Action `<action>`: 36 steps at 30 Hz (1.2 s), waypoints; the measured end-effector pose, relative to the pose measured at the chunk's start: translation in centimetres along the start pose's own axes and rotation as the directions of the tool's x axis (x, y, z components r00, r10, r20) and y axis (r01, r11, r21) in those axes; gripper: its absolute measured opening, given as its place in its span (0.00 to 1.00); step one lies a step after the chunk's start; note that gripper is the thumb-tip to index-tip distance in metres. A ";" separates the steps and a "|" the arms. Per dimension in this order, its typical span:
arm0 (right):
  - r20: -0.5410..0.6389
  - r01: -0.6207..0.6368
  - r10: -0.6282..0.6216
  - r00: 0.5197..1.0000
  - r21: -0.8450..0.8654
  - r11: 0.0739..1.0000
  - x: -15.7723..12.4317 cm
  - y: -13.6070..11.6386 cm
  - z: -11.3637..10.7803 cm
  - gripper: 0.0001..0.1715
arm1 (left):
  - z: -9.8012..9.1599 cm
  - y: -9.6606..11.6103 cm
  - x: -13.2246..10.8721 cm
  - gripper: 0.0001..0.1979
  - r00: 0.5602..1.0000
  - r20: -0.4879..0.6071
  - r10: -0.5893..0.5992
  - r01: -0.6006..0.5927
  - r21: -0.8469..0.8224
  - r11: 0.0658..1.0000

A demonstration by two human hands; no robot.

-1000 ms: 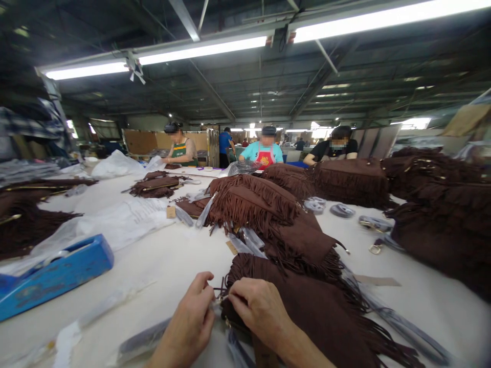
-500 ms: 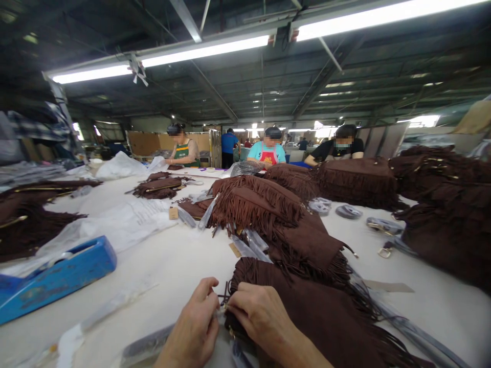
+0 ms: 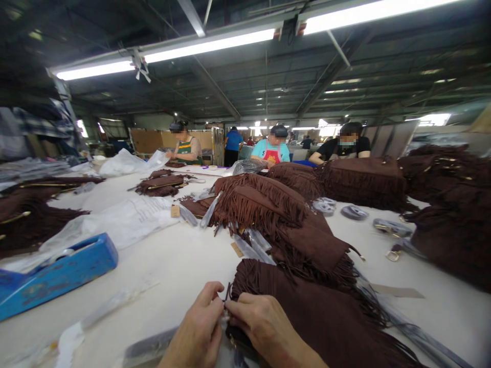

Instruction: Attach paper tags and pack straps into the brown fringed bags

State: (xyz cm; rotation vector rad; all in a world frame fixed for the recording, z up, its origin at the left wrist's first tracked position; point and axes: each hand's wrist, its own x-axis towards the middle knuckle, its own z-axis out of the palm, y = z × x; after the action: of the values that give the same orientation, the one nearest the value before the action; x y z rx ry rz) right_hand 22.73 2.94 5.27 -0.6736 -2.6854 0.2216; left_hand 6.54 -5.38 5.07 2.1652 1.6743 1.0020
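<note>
A dark brown fringed bag [image 3: 303, 301] lies on the white table right in front of me. At its near left corner my right hand [image 3: 264, 324] pinches something small, perhaps a cord or the bag's metal fitting; the fingers cover most of it. Close against it, my left hand [image 3: 201, 319] has its thumb and index finger drawn together at the same spot. What the left fingertips hold is too small to make out. A plastic-wrapped strap [image 3: 151, 345] rests on the table just left of my left wrist.
Beyond the bag lies a pile of brown fringed bags [image 3: 264, 204]. A blue tape dispenser [image 3: 69, 273] stands at left, near a clear plastic bag [image 3: 126, 220]. Wrapped coiled straps [image 3: 353, 212] lie at right. Several co-workers, one in a red apron [image 3: 273, 155], work across the table.
Both hands stay at the bag's corner, with the fingertips shifted slightly closer together. The whole view has moved a little, so things appear slightly to the right.
</note>
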 end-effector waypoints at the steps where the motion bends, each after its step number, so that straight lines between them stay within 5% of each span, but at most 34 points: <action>1: -0.012 0.005 -0.005 1.000 0.009 1.000 -0.1 0.0 0.3 0.02 | 0.0 0.0 0.0 0.18 1.000 0.004 -0.004 0.004 -0.019 1.000; 9: -0.051 0.191 -0.187 0.981 0.093 0.977 -1.1 1.1 2.2 0.07 | -1.4 0.8 0.1 0.06 0.957 0.223 -0.186 0.227 -0.174 0.958; 13: -0.055 0.189 -0.181 0.982 0.221 0.957 -1.4 1.4 2.2 0.10 | -1.8 0.4 0.4 0.10 0.931 0.204 -0.301 0.336 -0.169 0.926; 19: -0.031 0.171 -0.169 0.985 0.310 0.935 -1.4 1.7 2.3 0.12 | -0.4 -0.9 0.4 0.12 0.947 0.176 -0.268 0.299 -0.181 0.937; 29: -0.038 0.200 -0.196 0.980 0.229 0.953 -1.3 1.7 2.6 0.15 | 1.3 -1.7 0.5 0.10 0.960 0.206 -0.188 0.202 -0.051 0.978; 36: 0.042 0.132 -0.152 0.987 0.310 0.941 -1.4 1.2 1.4 0.10 | 0.9 -1.7 0.6 0.08 0.975 0.100 -0.197 0.203 -0.059 0.977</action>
State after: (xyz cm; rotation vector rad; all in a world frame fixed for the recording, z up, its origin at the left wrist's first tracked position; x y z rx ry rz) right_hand 23.85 3.18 3.29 -0.3815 -2.6627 0.6175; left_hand 5.92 -4.04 3.70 1.9237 1.7453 0.8755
